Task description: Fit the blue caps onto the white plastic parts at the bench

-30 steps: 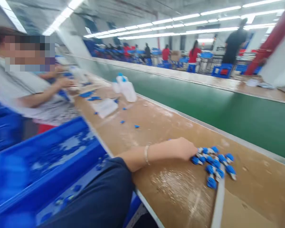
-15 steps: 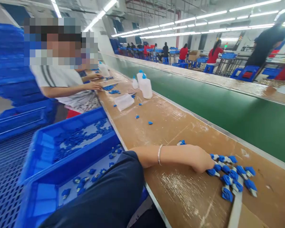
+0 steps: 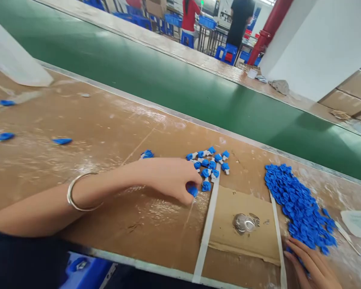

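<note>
A blue piece (image 3: 193, 190) is being pinched in the curled left hand (image 3: 174, 180) beside a cluster of crumpled blue buds with white stems (image 3: 211, 164) on the scuffed brown worktop (image 3: 114, 132). With the view being swung rightward since the earlier frame, a heap of thin, rounded blue petals (image 3: 301, 204) is being revealed, its edge being touched by the right hand (image 3: 314, 267), whose grip cannot be told.

Loose cluster of white-ended blue pieces (image 3: 212, 165), dense blue heap (image 3: 299, 202) farther right
</note>
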